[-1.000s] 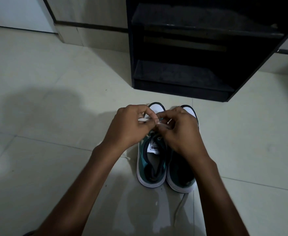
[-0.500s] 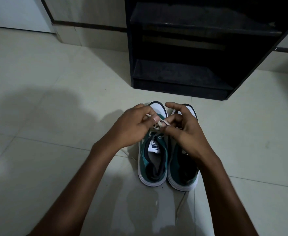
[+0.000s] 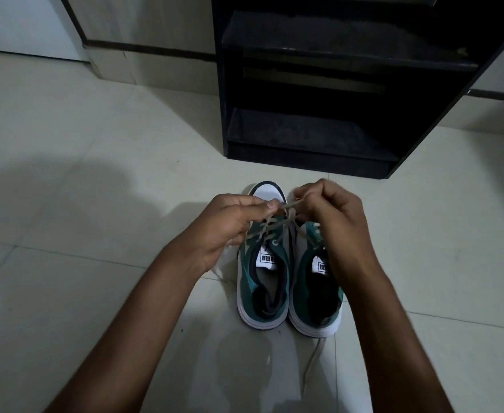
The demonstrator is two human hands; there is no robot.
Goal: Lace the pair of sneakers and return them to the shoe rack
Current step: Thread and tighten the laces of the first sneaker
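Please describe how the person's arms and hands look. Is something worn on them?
Both forearms are bare up to the picture's lower edge: no sleeve, watch or bracelet shows. The left hand and the right hand wear no gloves, and no rings are visible. The fingernails look short and unpainted.

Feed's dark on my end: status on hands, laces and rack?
Left hand and right hand both pinching the lace over the left sneaker. Right sneaker beside it, lace trailing. Shoe rack ahead, path clear.
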